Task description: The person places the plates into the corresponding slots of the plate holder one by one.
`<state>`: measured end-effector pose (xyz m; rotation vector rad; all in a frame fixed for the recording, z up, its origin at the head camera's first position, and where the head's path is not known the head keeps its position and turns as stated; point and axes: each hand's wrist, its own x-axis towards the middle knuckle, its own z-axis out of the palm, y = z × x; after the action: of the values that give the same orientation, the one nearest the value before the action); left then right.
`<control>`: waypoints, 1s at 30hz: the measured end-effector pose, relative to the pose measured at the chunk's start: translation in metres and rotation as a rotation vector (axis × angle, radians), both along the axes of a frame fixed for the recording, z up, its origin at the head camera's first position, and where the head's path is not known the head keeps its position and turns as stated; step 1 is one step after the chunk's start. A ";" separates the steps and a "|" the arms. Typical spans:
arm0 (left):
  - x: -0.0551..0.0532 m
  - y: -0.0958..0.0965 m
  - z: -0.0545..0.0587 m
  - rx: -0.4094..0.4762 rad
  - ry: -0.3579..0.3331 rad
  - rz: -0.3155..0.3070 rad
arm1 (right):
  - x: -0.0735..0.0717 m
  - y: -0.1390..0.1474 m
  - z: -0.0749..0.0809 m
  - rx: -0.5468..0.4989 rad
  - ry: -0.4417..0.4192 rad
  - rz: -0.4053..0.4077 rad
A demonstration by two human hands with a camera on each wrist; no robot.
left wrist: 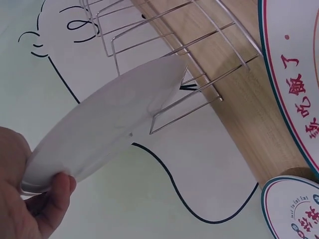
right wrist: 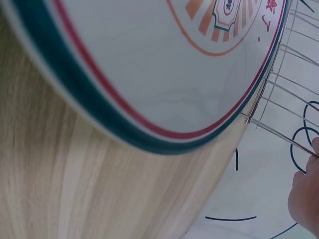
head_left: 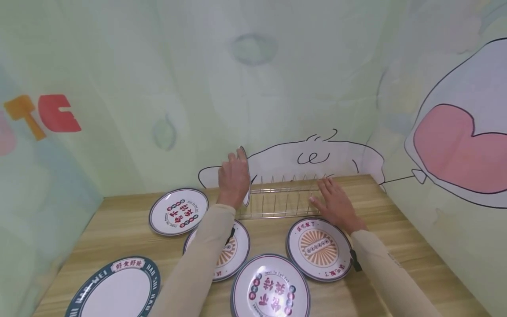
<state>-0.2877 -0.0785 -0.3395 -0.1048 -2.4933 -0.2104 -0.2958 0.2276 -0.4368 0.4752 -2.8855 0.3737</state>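
My left hand [head_left: 233, 176] grips a white plate [left wrist: 104, 124] by its rim, thumb on one face. The plate stands on edge, its pale underside facing the left wrist camera, and its lower part overlaps the left end of a wire dish rack [head_left: 277, 215]. My right hand [head_left: 336, 204] is at the rack's right end, fingers extended over the wires and thumb apart from them. Just in front of that hand lies a plate with an orange sunburst [head_left: 317, 248]. Another sunburst plate [head_left: 239, 233] is partly hidden behind my left forearm.
Flat on the wooden table [head_left: 111, 233] lie a plate with red lettering [head_left: 178, 211] at back left, a similar lettered plate [head_left: 271, 286] at front centre, and a larger blue-rimmed plate [head_left: 119, 290] at front left. A printed cloth wall [head_left: 198, 88] rises right behind the rack.
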 end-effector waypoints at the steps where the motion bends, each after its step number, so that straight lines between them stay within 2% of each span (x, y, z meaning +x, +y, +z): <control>1: 0.000 0.000 -0.003 -0.001 0.001 -0.003 | 0.000 0.000 -0.001 0.001 0.002 0.000; 6: 0.000 -0.001 -0.020 -0.002 -0.020 -0.009 | -0.001 0.000 -0.004 0.009 0.005 0.003; 10: -0.001 -0.001 -0.028 -0.001 -0.017 -0.018 | -0.001 0.000 -0.004 0.013 0.016 -0.002; 15: -0.004 -0.001 -0.028 -0.008 -0.004 -0.015 | -0.001 -0.001 -0.001 0.019 0.028 -0.006; 23: -0.004 -0.001 -0.029 0.050 -0.074 -0.023 | -0.001 0.000 -0.001 0.020 0.024 -0.005; 30: -0.005 -0.002 -0.031 0.072 -0.072 -0.024 | -0.001 0.000 -0.001 0.021 0.037 -0.002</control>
<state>-0.2931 -0.0801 -0.3700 -0.0984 -2.5541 -0.3195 -0.2972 0.2275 -0.4383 0.4771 -2.8564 0.3304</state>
